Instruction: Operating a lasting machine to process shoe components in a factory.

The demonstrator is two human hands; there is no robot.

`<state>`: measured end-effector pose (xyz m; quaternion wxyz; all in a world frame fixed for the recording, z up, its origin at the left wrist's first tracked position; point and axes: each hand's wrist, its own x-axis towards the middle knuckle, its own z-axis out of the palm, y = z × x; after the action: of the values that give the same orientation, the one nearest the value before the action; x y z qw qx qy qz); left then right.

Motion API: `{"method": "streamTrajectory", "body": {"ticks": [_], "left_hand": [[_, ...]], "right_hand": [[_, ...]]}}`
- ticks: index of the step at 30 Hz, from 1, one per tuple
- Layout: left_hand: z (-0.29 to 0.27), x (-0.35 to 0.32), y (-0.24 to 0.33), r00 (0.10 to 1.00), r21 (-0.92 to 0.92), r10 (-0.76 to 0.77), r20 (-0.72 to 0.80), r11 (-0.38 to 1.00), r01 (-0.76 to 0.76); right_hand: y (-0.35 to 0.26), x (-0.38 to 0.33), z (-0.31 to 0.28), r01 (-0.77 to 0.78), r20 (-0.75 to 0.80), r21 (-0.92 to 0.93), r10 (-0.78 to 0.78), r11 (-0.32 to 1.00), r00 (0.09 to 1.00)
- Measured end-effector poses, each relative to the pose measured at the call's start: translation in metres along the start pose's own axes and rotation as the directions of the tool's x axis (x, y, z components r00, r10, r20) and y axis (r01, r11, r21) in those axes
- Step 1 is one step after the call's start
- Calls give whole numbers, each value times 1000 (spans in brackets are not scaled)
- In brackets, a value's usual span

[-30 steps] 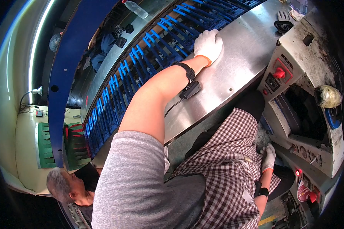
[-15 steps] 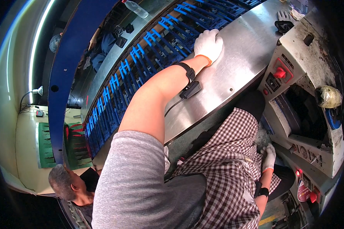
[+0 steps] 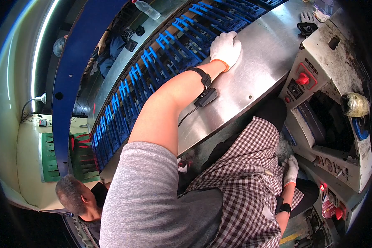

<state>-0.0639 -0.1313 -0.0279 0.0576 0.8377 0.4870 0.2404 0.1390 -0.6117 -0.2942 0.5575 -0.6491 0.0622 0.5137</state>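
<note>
My left hand (image 3: 225,48), in a white knit glove with an orange cuff, lies palm down on the bare steel tabletop (image 3: 260,53). It rests beside a row of blue slats (image 3: 153,62) and holds nothing. A black strap with a small black box (image 3: 206,97) and cable is on that forearm. My right hand (image 3: 291,170), also gloved in white, is low at my right, by my knee and the checked apron (image 3: 248,165). Its fingers look loosely apart with nothing visible in them; the palm side is hidden.
A worn control box (image 3: 318,78) with a red knob (image 3: 303,79) stands at my right. A blue beam (image 3: 66,82) rises at left. A person (image 3: 76,198) is at lower left, and another is partly visible beyond the beam. A clear bottle (image 3: 146,9) lies at the far side.
Both my hands have stayed in place. The person at lower left has shifted slightly right, and a bare arm of the person beyond the blue beam shows more now.
</note>
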Motion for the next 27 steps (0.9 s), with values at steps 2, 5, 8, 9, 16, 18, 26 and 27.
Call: {"method": "streamTrajectory", "body": {"ticks": [2,5,8,9,16,18,26,27], "left_hand": [[0,0,0,1000,-2,3,-5,1000,-3],[0,-1,-1,1000,-3,5,-14,1000,-5],[1,0,0,1000,-2,7,-17,1000,-7],[1,1,-1,1000,1,7,-17,1000,-7],[1,0,-1,1000,-6,6,-15,1000,-6],[1,-1,-2,999,15,17,-28,1000,-17],[1,0,0,1000,9,12,-16,1000,-11],[0,0,0,1000,12,12,-16,1000,-12]], "right_hand": [[-1,0,1,12,0,-1,-12,1000,1000],[-3,-2,3,-14,3,-16,14,1000,1000],[-1,0,2,9,2,5,-9,1000,1000],[-1,0,2,9,2,5,-9,1000,1000],[-2,0,2,-20,-6,12,20,1000,1000],[0,2,1,-28,-10,15,28,999,1000],[7,10,-6,-10,-3,15,10,1000,1000],[7,10,-5,-10,-2,14,10,1000,1000]]}}
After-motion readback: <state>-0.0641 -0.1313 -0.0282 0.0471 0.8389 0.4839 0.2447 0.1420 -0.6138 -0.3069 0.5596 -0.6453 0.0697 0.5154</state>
